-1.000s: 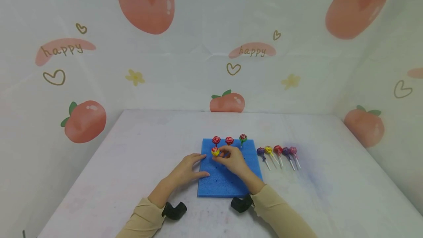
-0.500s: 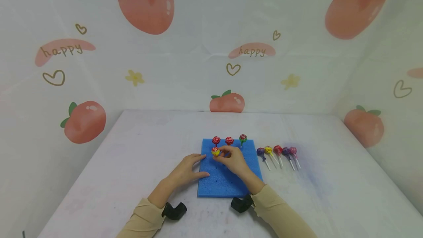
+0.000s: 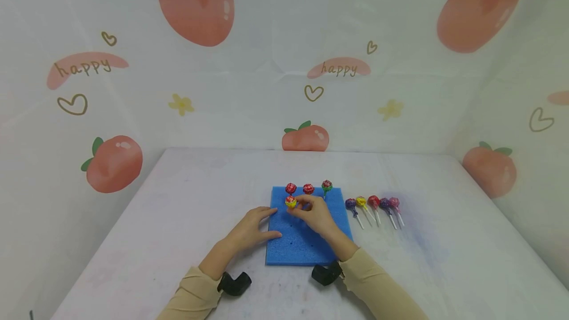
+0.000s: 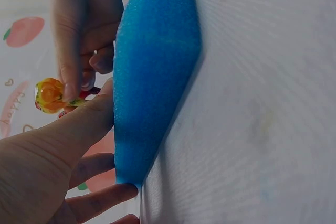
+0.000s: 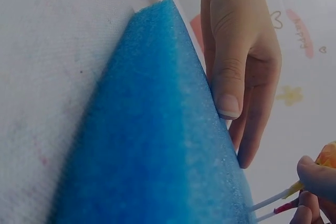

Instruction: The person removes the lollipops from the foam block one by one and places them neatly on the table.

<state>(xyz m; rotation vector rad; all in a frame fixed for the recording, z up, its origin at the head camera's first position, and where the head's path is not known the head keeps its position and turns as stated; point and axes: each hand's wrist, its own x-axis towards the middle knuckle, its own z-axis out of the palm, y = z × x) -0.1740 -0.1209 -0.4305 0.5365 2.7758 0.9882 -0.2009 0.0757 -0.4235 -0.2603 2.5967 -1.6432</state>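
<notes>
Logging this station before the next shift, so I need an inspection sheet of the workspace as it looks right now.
Surface: white table, faintly stained.
Job's things: blue foam block with small holes; three lollipops stand along its far edge; a yellow lollipop is above the second row.
Clutter: five loose lollipops lie in a row right of the foam.
Hands: right hand pinches the yellow lollipop; left hand rests on the foam's left edge, fingers straight.
Cables: nothing seen; black wrist mounts only.
Surroundings: peach-print backdrop on three sides.
</notes>
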